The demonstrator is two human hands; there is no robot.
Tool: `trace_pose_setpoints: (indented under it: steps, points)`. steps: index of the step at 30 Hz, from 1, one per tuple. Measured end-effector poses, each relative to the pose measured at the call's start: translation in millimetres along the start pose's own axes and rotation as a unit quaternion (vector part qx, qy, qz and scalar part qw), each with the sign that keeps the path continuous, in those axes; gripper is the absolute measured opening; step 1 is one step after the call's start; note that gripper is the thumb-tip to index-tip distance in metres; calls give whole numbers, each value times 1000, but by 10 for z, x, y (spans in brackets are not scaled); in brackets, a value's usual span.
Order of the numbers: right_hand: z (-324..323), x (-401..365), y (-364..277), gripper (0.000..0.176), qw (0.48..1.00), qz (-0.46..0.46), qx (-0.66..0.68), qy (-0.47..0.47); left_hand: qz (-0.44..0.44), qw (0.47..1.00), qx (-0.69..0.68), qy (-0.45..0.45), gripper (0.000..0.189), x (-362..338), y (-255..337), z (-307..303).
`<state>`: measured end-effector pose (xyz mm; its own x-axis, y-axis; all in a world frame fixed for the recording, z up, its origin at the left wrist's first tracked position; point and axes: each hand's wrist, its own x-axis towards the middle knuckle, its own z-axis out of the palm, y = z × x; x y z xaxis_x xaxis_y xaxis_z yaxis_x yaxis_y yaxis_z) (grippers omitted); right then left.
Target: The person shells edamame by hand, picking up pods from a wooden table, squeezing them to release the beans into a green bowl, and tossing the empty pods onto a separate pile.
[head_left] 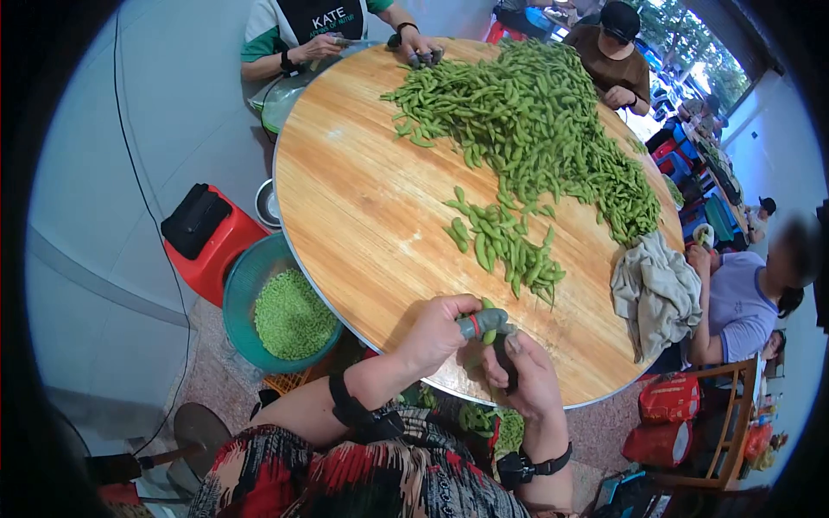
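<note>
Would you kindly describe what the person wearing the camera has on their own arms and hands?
Both forearms are bare of sleeves. The left hand wears a grey thumb guard with a red ring, and a black strap circles that forearm near the wrist. The right hand has a black, watch-like wristband; something dark covers its thumb, too unclear to name.

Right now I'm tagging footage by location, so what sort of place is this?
Probably a communal food-prep spot: several people sit around a round table heaped with edamame pods, a basin of shelled beans beside it.
</note>
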<state>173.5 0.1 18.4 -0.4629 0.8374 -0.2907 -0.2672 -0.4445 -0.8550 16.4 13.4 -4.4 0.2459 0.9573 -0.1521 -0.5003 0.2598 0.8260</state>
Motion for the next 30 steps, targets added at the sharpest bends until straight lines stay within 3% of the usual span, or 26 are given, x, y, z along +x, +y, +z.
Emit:
trace_pose_setpoints:
  steps: [2,4,6,8,10,12,16,18,19,21,22,24,25,27,28,30]
  points:
    - [77,19,-69,28,1000,19,19,5,1,1000,5,11,11,25,-17,-9]
    - [-49,12,23,28,999,14,36,-9,-4,993,109,40,11,31,8,-22]
    - [-57,24,46,22,1000,10,22,3,11,995,82,48,18,34,-31,-19]
    - [-65,26,66,17,999,12,40,10,90,982,163,34,17,44,-44,-26]
    - [-64,35,72,15,998,29,57,13,93,972,213,42,14,-17,34,10]
    - [-70,25,81,15,996,44,73,16,212,895,385,71,11,-61,57,53]
    - [-58,-60,69,19,994,64,85,-3,253,917,308,22,17,4,-58,2]
    - [-23,-78,28,20,992,70,102,-19,150,967,155,-136,20,114,-75,-109]
    - [-10,-86,16,20,992,71,107,-16,152,967,154,-133,20,115,-58,-122]
    - [24,-81,-1,20,991,70,112,-12,-4,977,-80,-197,22,100,10,-106]
    - [48,-60,-12,18,993,60,100,14,-3,977,-80,-198,22,101,35,-81]
    - [43,3,-8,16,994,48,88,41,-69,990,-74,-103,15,116,53,-24]
    - [-6,61,44,15,990,-40,-108,85,-68,989,-75,-103,15,126,25,-5]
    - [-102,179,136,14,876,-203,-407,162,90,978,187,9,11,151,-60,17]
    - [-137,214,135,14,876,-203,-407,161,91,978,187,10,11,172,-88,19]
    - [-202,260,97,11,809,-208,-522,174,103,982,154,30,11,208,-130,22]
